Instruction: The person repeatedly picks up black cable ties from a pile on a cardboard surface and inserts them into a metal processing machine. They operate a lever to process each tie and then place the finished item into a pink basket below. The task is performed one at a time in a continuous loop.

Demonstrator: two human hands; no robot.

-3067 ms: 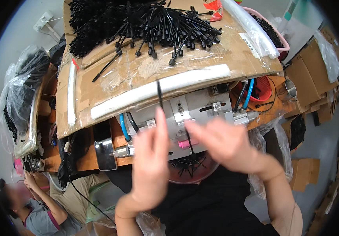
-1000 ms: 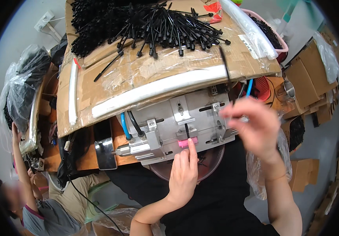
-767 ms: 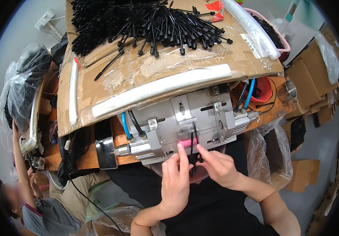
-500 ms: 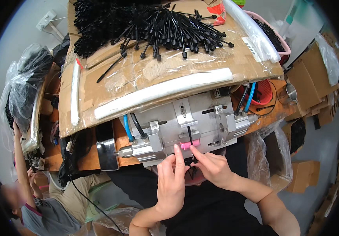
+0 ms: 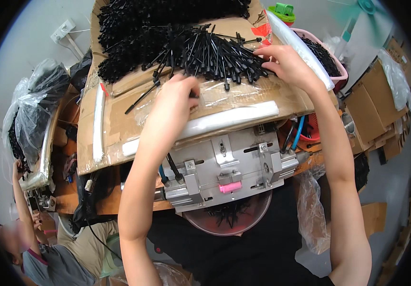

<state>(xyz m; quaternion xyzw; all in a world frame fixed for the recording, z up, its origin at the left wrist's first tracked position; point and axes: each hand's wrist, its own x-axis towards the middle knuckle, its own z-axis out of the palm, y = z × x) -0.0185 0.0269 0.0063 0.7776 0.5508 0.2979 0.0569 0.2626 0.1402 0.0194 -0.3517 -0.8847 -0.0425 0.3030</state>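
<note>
Both my arms reach forward over a cardboard box top heaped with thin black plastic rods (image 5: 215,59) that have thick knobbed ends. My right hand (image 5: 289,66) is at the right end of the heap, its thumb and fingers apart, fingertips by the rod ends. Just in front of the heap is my left hand (image 5: 174,97), fingers bent and blurred by motion; whether it holds a rod cannot be made out. Nearer to me sits a metal fixture (image 5: 205,178) with a small pink block (image 5: 230,187) at its front middle.
Below the fixture's front edge, a translucent bowl (image 5: 261,214) contains black rods. White foam strips (image 5: 234,114) edge the cardboard (image 5: 114,119). Blue and black hoses run to the fixture. A red basket (image 5: 314,131) stands right. At far left a co-worker (image 5: 57,262) raises an arm.
Both my hands have left the pink block and moved forward to the heap. The black rod that stood at the block is gone from there, and the bowl now shows.
</note>
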